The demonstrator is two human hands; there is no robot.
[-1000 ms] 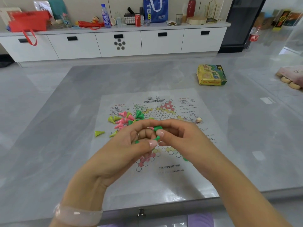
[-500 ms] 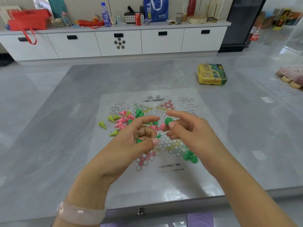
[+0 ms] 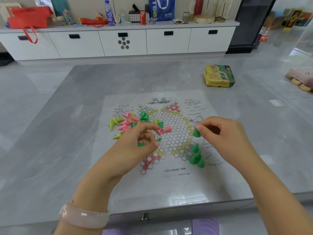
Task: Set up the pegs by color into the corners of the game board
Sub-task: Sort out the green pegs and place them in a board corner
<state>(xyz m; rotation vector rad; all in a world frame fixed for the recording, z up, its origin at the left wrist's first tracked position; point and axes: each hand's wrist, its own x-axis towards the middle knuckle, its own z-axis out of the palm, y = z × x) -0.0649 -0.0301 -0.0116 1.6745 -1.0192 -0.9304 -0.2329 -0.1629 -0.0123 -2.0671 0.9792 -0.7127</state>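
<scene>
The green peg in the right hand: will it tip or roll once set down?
The green peg is a small cone; upright ones stand on wide bases, so it probably stays. Knocked over, it would likely roll in a curve, like the toppled pegs.

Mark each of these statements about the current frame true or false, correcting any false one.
1. The right hand pinches a green peg. True.
2. A cluster of green pegs stands at the near-right corner of the game board. True.
3. The left hand is empty. False: its grip holds green pegs.
4. The yellow-green box lies on the board. False: it lies on the table, beyond the board's far right.
5. The loose pile of pegs near the board's left side holds only pink ones. False: pink, green and yellow-green are mixed.
</scene>
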